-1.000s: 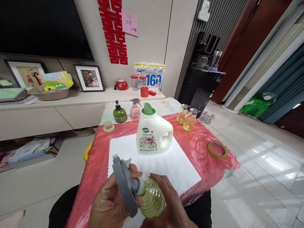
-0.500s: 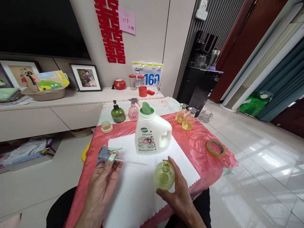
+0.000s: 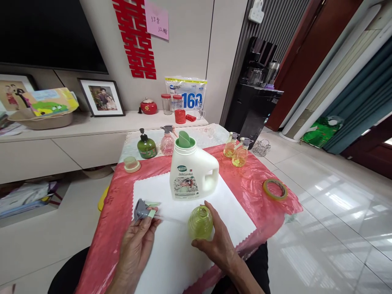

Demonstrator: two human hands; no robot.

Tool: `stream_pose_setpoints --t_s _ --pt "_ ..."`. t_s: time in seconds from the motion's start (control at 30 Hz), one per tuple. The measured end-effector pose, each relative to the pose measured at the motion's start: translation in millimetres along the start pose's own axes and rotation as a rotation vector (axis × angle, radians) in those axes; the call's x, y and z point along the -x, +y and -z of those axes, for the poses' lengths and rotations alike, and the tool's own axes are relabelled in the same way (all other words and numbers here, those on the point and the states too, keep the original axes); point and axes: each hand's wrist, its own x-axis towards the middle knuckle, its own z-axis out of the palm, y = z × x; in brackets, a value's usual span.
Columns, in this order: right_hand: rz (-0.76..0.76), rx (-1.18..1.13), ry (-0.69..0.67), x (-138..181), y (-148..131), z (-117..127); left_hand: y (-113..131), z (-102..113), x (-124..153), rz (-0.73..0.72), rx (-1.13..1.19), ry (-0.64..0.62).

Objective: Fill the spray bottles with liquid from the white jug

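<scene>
My left hand (image 3: 139, 237) pinches a grey and pale green spray nozzle (image 3: 143, 209) by its collar, its thin clear tube pointing right. The tube's far end is blurred close to a ribbed yellow-green bottle (image 3: 200, 222). Thumb and fingers of my right hand (image 3: 219, 241) grip that round bottle from its right side; its neck is uncapped and faces up. Behind the bottle stands a white detergent jug (image 3: 192, 173) with a handle on the right and a green spout in its open mouth. A white sheet (image 3: 174, 253) lies beneath.
At the back left are a pale cap (image 3: 131, 164), a green pump bottle (image 3: 147, 146) and a pink spray bottle (image 3: 167, 143). Two spray bottles with yellow liquid (image 3: 239, 156) stand at the right. A tape roll (image 3: 275, 189) lies near the right edge of the red table cover (image 3: 245, 192).
The bottle in my right hand has shifted left and tilts less toward me. My left hand has brought the spray nozzle lower and to the right, nearer the bottle. The view has shifted slightly.
</scene>
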Motion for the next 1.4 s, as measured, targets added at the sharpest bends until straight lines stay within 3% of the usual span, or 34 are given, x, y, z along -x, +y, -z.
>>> stream_pose_setpoints --t_s 0.2,0.37,0.57,0.7,0.9,1.07,1.4 --pt "0.047 -0.025 0.069 0 -3 2 -2 -2 0 0.000 0.020 0.001" --pt "0.198 -0.015 0.118 -11 -32 36 -4 1 -1 0.019 0.049 0.003" --pt "0.548 0.485 0.338 -54 -114 95 -7 5 -3 0.024 0.091 -0.038" --pt "0.771 0.801 0.400 -91 -155 114 -6 4 -2 0.035 0.110 -0.046" --pt "0.936 1.050 0.384 -130 -176 119 -8 6 -3 0.044 0.102 -0.072" --pt "0.970 1.254 0.333 -150 -184 120 -9 7 -5 0.051 0.111 -0.097" --pt "0.991 1.542 0.340 -154 -206 119 -6 5 -4 0.078 0.139 -0.078"
